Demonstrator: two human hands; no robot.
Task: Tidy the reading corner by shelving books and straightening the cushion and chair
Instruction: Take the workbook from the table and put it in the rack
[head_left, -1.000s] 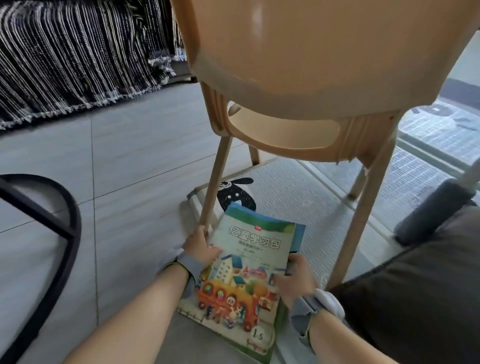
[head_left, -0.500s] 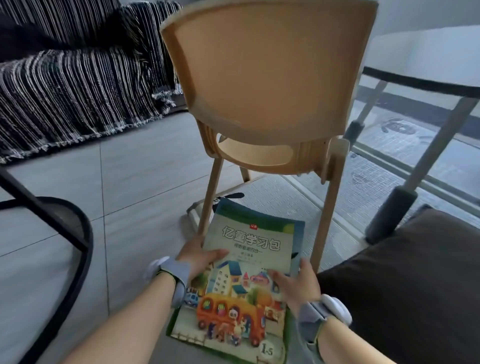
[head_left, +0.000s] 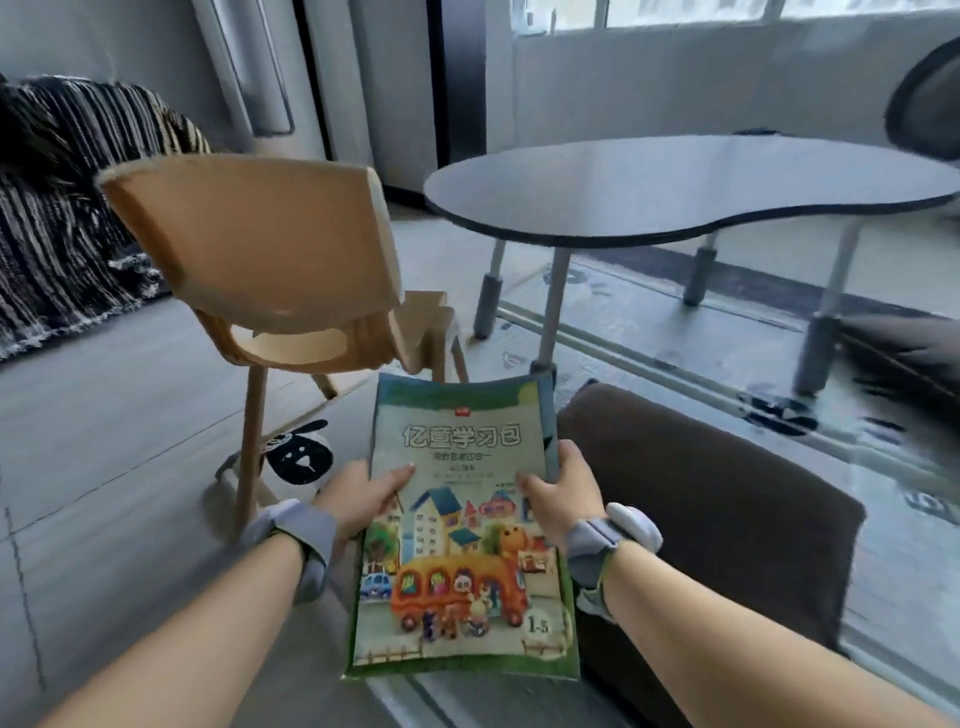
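A grey tiled floor (head_left: 130, 415) is spreading under everything. The left hand (head_left: 358, 499) is pinching the left edge of a colourful picture book with a green border and an orange bus (head_left: 462, 545), thumb on the cover. The right hand (head_left: 563, 493) is pinching its right edge the same way. The book is being held up off the floor. A dark brown cushion (head_left: 717, 509) is lying just beside it on the right. A small tan wooden chair (head_left: 270, 260) is standing behind, near a grey bean-shaped tabletop (head_left: 675, 182).
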